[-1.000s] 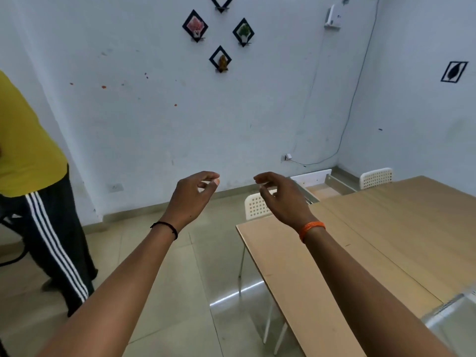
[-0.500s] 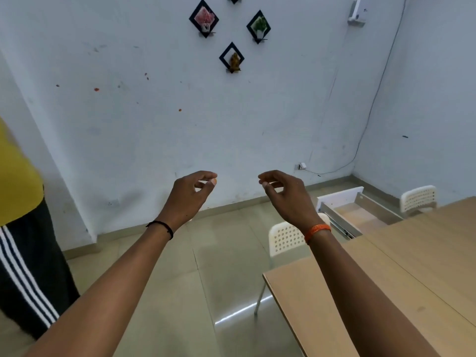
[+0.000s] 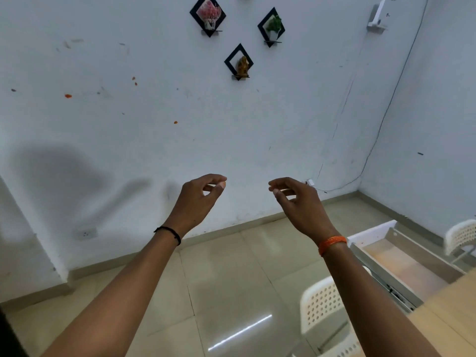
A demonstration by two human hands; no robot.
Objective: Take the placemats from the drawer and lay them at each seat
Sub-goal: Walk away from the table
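From the head view, your left hand [image 3: 198,199] and right hand [image 3: 298,202] hang raised in front of the pale wall [image 3: 128,124], apart from each other, backs toward you. On each the grip is loose: the fingers curl gently with thumb near forefinger, and nothing is held in either. A thin black cord [image 3: 168,231] circles your left wrist, an orange thread band [image 3: 331,244] your right.

The open white drawer with metal side rails [image 3: 401,258] sits at the right, pulled out from under the light wooden tabletop [image 3: 448,315], whose near corner shows at the lower right edge. You cannot make out any placemats; the drawer's inside looks like a bare pale bottom. A white perforated plastic chair [image 3: 324,305] stands on the beige tiled floor [image 3: 231,279] just beside the tabletop's end, and a second white chair [image 3: 461,235] stands beyond the drawer.

Compared with half a second ago, your view has swung left and up: less tabletop shows, the drawer lies nearer the right edge, and the bystander in yellow has left the frame. Your hands keep the same pose.

Three black diamond wall frames [image 3: 238,61] hang above.
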